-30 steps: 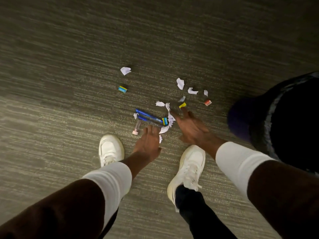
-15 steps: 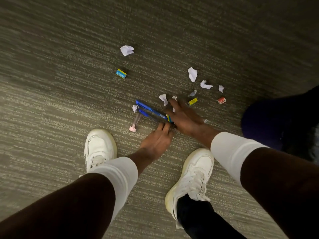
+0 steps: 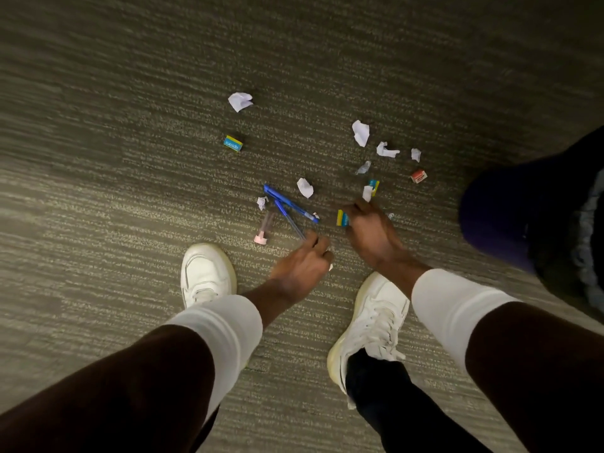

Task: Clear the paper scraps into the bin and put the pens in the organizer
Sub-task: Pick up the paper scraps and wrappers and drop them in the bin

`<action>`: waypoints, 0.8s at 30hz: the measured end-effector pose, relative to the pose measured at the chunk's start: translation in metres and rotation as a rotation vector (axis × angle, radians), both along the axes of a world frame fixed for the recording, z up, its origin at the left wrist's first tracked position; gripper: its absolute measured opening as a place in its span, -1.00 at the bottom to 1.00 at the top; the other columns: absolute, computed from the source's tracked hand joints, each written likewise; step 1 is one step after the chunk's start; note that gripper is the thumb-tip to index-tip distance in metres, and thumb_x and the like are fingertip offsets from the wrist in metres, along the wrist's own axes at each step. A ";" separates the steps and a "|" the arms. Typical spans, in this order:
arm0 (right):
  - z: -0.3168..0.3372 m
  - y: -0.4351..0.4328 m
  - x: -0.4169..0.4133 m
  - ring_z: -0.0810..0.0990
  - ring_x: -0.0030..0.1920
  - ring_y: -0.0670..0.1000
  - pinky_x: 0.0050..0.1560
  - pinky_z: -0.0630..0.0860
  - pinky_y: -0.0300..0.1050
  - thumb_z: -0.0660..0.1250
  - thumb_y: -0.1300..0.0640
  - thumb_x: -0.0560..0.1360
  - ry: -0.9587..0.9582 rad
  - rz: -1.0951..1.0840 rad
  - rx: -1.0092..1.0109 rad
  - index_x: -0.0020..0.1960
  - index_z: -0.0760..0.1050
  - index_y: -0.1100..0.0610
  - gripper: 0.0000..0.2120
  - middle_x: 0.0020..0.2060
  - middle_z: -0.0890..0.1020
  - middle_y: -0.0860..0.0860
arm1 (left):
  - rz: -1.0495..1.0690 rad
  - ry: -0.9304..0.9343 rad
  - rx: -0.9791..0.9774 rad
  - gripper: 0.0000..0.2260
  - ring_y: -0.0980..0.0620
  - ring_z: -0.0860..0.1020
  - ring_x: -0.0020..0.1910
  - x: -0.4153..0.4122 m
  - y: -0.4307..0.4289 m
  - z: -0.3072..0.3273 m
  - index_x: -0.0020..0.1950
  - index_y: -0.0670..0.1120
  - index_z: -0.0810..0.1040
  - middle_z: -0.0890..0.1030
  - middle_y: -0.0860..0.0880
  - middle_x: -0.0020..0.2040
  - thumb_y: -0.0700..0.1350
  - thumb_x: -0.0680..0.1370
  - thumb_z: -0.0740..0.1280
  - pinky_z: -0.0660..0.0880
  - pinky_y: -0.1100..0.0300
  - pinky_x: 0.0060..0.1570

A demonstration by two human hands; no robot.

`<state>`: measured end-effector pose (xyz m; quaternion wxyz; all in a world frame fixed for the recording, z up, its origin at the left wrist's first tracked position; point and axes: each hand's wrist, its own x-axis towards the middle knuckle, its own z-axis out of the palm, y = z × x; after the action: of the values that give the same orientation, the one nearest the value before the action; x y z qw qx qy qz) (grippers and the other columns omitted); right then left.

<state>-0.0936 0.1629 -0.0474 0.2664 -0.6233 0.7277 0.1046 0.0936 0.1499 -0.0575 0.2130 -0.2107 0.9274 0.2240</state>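
- Down on the grey-green carpet [image 3: 98,223], between 2 white shoes, both hands reach toward a scatter of pens and paper scraps.
- Left hand [image 3: 302,266]: its fingertips are pinched on the near end of 1 blue pen [image 3: 289,220], so this grip is grasping that pen.
- A second blue pen [image 3: 291,204] lies touching the first, the 2 meeting at their far ends; a clear pen with a pink cap [image 3: 264,228] lies just beside them.
- Right hand [image 3: 372,233]: curled fingers hold a white paper scrap [image 3: 367,192], with a yellow-and-blue eraser [image 3: 342,218] at its thumb side; whether the eraser is gripped I cannot tell.
- Other paper scraps [image 3: 360,133] lie loose beyond the hands, one far scrap [image 3: 240,101] well apart.
- A blue eraser [image 3: 233,143] and a red eraser [image 3: 418,176] rest on the carpet.
- At the right edge, a dark bin [image 3: 510,217] is partly in view.
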 end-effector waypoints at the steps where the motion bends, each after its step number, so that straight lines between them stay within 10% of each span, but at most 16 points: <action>1: 0.011 0.006 -0.003 0.59 0.23 0.23 0.20 0.56 0.05 0.28 0.31 0.55 -0.020 -0.056 -0.017 0.37 0.50 0.18 -0.61 0.27 0.56 0.17 | 0.019 -0.002 0.016 -0.71 -0.19 0.40 0.38 -0.003 0.002 0.010 0.32 -0.24 0.54 0.45 -0.20 0.35 -0.34 0.59 0.34 0.52 -0.09 0.35; 17: 0.230 0.075 -0.083 0.62 0.02 0.11 0.13 0.47 -0.15 0.52 0.27 0.44 -0.171 -0.785 -0.523 0.29 0.62 0.13 -0.58 0.05 0.63 0.10 | 0.581 0.379 0.176 -0.88 -0.29 0.55 0.13 -0.159 -0.008 0.230 0.02 -0.27 0.61 0.57 -0.27 0.09 -0.29 0.50 0.39 0.54 -0.12 0.14; 24: 0.272 0.104 -0.165 0.67 0.01 0.16 0.08 0.52 -0.04 0.53 0.15 0.43 -0.063 -1.085 -0.571 0.19 0.64 0.12 -0.67 0.03 0.70 0.16 | 0.508 0.536 0.260 -0.85 -0.29 0.53 0.10 -0.254 0.012 0.274 0.07 -0.28 0.62 0.57 -0.29 0.08 -0.28 0.51 0.42 0.43 -0.06 0.11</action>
<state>-0.2585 0.2671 0.2242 0.1254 -0.2138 0.9322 -0.2636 -0.1607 0.1620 0.2167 -0.0743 -0.3389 0.8322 0.4325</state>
